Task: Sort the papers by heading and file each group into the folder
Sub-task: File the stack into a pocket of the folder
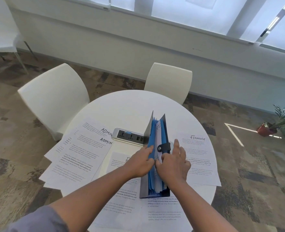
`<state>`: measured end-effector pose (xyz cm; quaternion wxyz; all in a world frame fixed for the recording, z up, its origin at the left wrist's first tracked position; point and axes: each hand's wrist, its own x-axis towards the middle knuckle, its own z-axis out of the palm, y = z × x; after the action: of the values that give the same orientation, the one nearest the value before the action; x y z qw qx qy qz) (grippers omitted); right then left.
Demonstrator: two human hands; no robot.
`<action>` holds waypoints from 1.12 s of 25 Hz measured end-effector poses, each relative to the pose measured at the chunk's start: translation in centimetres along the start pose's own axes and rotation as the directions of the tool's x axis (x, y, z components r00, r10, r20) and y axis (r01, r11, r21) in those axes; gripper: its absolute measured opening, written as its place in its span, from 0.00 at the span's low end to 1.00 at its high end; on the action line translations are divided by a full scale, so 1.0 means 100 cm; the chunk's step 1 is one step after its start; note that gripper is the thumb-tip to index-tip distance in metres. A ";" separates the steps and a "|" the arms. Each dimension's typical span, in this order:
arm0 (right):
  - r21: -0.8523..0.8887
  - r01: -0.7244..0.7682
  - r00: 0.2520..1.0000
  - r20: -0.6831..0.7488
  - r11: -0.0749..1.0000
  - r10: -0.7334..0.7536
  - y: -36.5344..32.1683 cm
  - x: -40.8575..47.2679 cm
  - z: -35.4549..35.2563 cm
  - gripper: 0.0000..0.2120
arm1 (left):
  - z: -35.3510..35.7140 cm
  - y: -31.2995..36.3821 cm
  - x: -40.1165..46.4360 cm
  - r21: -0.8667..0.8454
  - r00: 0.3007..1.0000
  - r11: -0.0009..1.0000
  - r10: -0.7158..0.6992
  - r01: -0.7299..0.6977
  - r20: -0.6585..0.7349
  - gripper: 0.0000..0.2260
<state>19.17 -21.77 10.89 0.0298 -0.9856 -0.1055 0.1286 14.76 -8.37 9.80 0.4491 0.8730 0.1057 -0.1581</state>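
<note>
A blue accordion folder (pixel 152 141) stands open on the round white table (pixel 130 104), its dividers fanned upward. A white sheet (pixel 159 131) ending in "RTS" sticks up between the dividers. My left hand (pixel 141 162) presses against the blue dividers on the folder's left side. My right hand (pixel 172 162) pinches the near edge of that white sheet inside the folder, fingers spread. "ADMIN" papers (pixel 81 151) lie at the left, "FINANCE" papers (pixel 198 156) at the right. More printed sheets (pixel 131 205) lie under the folder and my arms.
A power socket strip (pixel 130 136) is set into the table's middle, just left of the folder. Two white chairs (pixel 54 99) (pixel 169 81) stand at the far side. A potted plant (pixel 269 129) sits on the floor at the right.
</note>
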 end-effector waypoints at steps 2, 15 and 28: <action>0.046 0.014 1.000 -0.017 0.999 -0.013 0.003 0.000 0.002 0.13 | -0.001 -0.001 0.001 -0.014 1.000 1.000 0.002 -0.002 -0.001 0.29; 0.657 0.227 0.972 -0.102 0.719 -0.213 0.025 -0.006 0.015 0.31 | 0.014 -0.003 -0.002 0.027 0.992 0.994 0.106 -0.104 -0.071 0.29; 0.676 0.062 0.977 0.109 0.734 -0.182 0.039 0.012 -0.013 0.39 | 0.032 -0.001 -0.012 -0.408 0.978 0.891 -0.158 0.200 0.135 0.32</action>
<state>21.44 -25.41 11.49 0.3806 -0.8856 -0.1191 0.2381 13.07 -11.00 8.41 0.6139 0.7340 0.1952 -0.2151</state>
